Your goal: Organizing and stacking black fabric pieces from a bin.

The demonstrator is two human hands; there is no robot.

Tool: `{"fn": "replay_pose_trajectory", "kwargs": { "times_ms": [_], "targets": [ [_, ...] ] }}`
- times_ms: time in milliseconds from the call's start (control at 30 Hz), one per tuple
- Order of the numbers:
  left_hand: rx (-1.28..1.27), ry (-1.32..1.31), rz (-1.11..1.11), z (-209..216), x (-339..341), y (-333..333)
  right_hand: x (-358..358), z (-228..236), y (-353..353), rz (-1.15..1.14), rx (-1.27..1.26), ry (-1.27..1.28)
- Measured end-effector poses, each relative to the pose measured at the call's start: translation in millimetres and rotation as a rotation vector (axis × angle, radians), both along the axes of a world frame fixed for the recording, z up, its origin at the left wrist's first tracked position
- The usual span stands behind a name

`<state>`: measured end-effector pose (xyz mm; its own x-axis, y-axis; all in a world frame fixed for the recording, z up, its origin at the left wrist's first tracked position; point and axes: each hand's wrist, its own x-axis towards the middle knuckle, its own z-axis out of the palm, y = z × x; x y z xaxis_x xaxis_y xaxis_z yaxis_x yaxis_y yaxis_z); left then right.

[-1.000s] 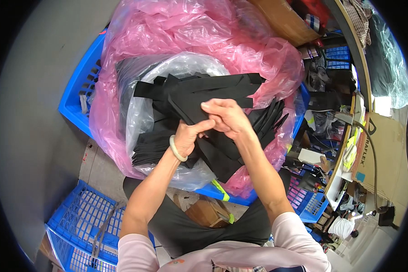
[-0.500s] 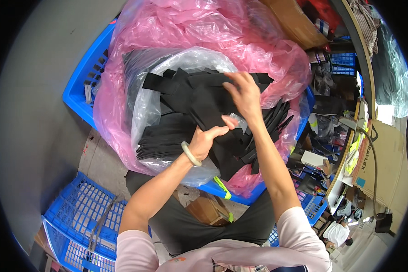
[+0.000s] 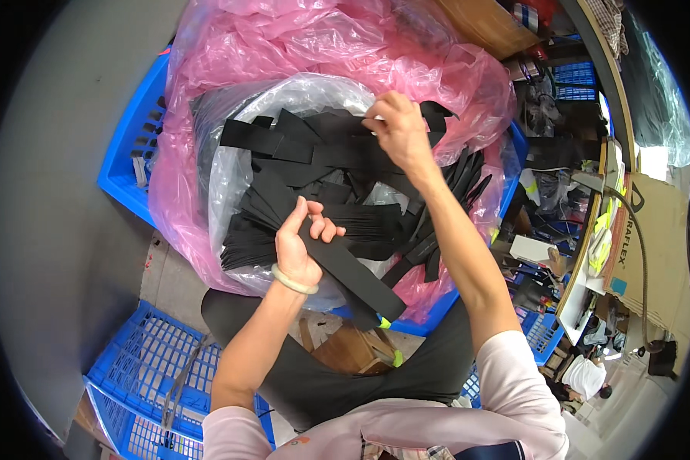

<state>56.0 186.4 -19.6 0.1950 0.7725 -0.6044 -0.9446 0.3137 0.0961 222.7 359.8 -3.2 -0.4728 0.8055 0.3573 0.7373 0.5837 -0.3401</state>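
Observation:
My left hand (image 3: 299, 245), with a pale bangle at its wrist, is closed around black fabric strips (image 3: 356, 280) that slant down to the right across the bag's near edge. My right hand (image 3: 402, 134) is at the far side of the heap, its fingers drawn into a pinch over the loose black strips (image 3: 326, 157). Whether a strip is between those fingertips cannot be made out. Beneath both hands, a clear plastic bag (image 3: 238, 180) holds the heap, with a neat row of strips fanned at its left. Pink plastic sheeting (image 3: 284, 42) surrounds the bag.
A blue crate (image 3: 126, 172) holds the bag and sheeting. More blue baskets (image 3: 149, 341) stand at the lower left. At right is a cluttered bench with a cardboard box (image 3: 655, 253) beside it. Farther back, another person (image 3: 586, 377) in white appears at lower right.
My left hand has moved left with its strips, which now swing out toward me. My right hand has gone slightly up and left, and its spread fingers have closed to a pinch.

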Motion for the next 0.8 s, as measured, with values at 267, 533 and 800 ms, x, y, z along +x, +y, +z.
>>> {"fn": "replay_pose_trajectory", "kwargs": {
  "times_ms": [267,533,800],
  "targets": [
    [0.025,0.163,-0.015,-1,15,-1,-2,-12,-42,0.081,0.122,-0.059],
    [0.046,0.193,-0.050,-6,13,4,-2,-20,-60,0.182,0.019,-0.145],
    [0.076,0.201,-0.078,-7,12,6,0,-17,-46,0.164,-0.186,-0.228]
  ]
}}
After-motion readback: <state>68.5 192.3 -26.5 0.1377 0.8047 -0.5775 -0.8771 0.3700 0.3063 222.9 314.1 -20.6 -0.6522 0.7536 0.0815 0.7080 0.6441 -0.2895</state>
